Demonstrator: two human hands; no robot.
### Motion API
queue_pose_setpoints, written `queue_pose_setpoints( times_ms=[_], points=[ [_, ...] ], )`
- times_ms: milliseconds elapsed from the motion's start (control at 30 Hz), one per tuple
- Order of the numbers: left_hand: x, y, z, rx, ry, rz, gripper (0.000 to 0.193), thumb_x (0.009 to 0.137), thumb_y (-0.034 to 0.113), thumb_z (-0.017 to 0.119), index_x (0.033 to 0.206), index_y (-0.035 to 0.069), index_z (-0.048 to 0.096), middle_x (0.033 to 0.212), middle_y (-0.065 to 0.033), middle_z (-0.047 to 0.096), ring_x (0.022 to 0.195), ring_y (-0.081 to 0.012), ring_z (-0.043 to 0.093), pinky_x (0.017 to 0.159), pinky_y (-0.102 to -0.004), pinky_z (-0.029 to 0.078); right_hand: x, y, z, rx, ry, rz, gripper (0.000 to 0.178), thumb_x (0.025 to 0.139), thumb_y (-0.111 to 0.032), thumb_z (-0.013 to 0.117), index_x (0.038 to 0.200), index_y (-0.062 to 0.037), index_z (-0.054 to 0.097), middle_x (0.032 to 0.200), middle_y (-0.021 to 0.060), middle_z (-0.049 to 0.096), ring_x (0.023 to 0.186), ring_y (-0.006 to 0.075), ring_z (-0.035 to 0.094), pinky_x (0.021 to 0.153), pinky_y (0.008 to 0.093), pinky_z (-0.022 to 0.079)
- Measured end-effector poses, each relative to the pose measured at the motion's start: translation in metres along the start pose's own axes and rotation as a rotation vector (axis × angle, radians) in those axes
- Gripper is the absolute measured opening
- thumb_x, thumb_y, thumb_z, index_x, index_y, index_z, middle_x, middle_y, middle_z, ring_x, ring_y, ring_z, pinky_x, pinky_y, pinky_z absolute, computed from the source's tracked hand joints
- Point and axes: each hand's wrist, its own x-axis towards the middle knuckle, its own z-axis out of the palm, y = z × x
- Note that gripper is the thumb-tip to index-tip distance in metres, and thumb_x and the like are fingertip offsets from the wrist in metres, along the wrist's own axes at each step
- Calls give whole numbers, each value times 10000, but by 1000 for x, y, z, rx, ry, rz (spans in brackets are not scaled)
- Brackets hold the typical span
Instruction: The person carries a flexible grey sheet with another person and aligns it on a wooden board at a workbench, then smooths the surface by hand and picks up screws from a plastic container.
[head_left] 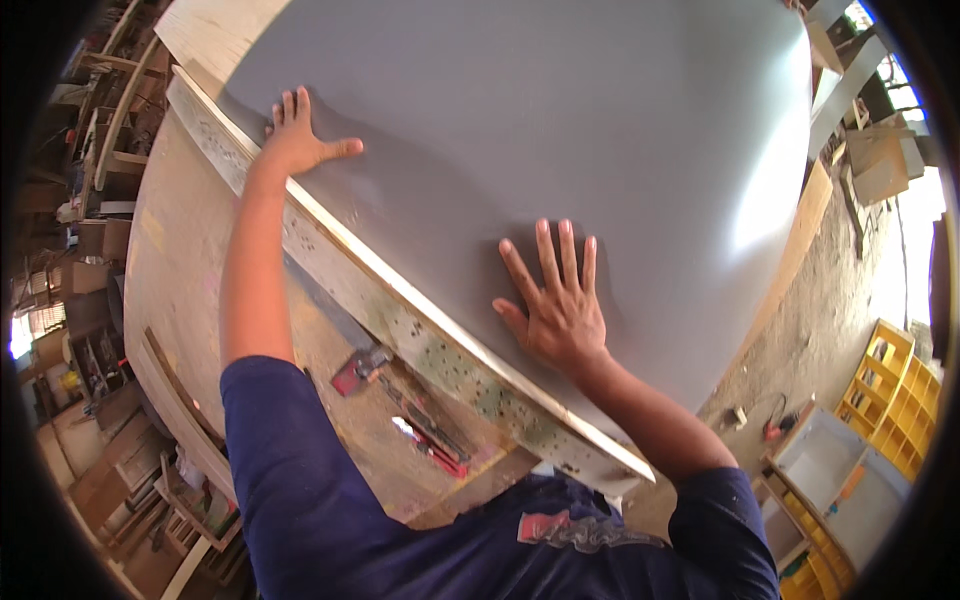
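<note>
A large smooth grey sheet (pixel 430 90) spreads before me. My left hand (pixel 295 145) lies near its left edge, fingers spread and thumb out to the right. Further right and nearer to me, my right hand (pixel 560 310) is over the sheet with its fingers apart and pointing away. Neither hand holds anything. Along the sheet's near edge runs a long wooden board (pixel 400 325), its pale side speckled with dark spots. My left forearm crosses over this board.
Below the board, a worktable (pixel 180 260) carries a red and black tool (pixel 360 370) and a red-handled tool (pixel 440 455). A yellow shelf frame (pixel 890 390) and a grey tray-like box (pixel 820 455) stand at the right. Wooden pieces (pixel 125 460) crowd the left side.
</note>
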Motion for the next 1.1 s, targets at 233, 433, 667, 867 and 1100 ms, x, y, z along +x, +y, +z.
queue_pose_setpoints(
  times_ms=[233, 433, 667, 867, 1100],
  points=[
    [13, -28, -5, -38, -30, -27, 1733, 471, 959, 782, 1700, 36, -19, 1766, -262, -10, 1638, -433, -31, 1311, -611, 95, 24, -22, 5, 39, 5, -25, 729, 1058, -576, 504, 1675, -222, 345, 1739, 259, 163, 1623, 481, 67, 1290, 674, 55],
    [28, -37, -17, -108, -53, -13, 1753, 440, 937, 815, 1704, 57, -25, 1767, -252, -28, 1639, -422, -52, 1318, -598, 80, 41, -28, -3, 8, -18, -17, 701, 1090, -576, 424, 1687, -227, 312, 1745, 246, 154, 1628, 468, 53, 1305, 644, 49],
    [1, -15, -17, -78, -151, -44, 1717, 537, 929, 802, 1667, -61, -29, 1739, -328, -28, 1630, -459, -31, 1315, -589, 115, 46, -28, 2, 27, -3, -36, 704, 1092, -575, 408, 1687, -212, 311, 1751, 247, 153, 1630, 469, 39, 1312, 622, 39],
    [-114, 121, -2, -127, -225, 19, 1731, 543, 935, 796, 1632, -146, -5, 1714, -385, 17, 1606, -535, 6, 1294, -613, 163, 43, -23, 4, 21, 14, -23, 717, 1094, -575, 396, 1699, -212, 271, 1755, 243, 139, 1629, 469, 37, 1316, 613, 33],
    [-130, 121, 9, -119, -139, -28, 1735, 526, 899, 837, 1632, -147, 4, 1713, -389, 16, 1603, -546, 20, 1271, -655, 188, 45, -29, 10, -18, 15, -34, 727, 1088, -579, 401, 1703, -218, 258, 1759, 233, 132, 1627, 471, 35, 1317, 615, 42]
  ],
)
